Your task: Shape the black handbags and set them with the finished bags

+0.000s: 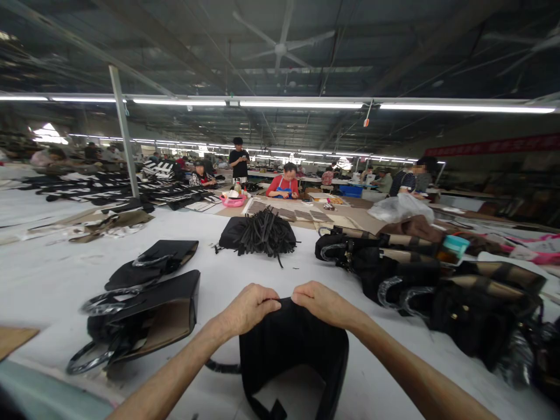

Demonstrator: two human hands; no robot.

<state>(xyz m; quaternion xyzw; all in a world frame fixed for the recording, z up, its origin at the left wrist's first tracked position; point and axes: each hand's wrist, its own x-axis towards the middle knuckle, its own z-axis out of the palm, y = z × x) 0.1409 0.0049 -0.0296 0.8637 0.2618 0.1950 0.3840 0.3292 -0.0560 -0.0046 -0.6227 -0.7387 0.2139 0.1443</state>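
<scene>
A black handbag (293, 344) stands on the white tabletop close in front of me, its far upper edge between my two hands. My left hand (254, 306) pinches that edge on the left, thumb and fingers pressed together. A short way to the right, my right hand (321, 300) pinches the same edge. One wrapped handle (223, 367) sticks out at the bag's left side, partly behind my left forearm. The fingertips on the far side of the fabric are hidden.
Black bags with tan linings (170, 326) lie at left. More black bags (472, 315) line the right side. Ahead sits a bundle of black strips (266, 233). A metal post (125, 131) rises at left. Across the table, a person in red (282, 185) sits working.
</scene>
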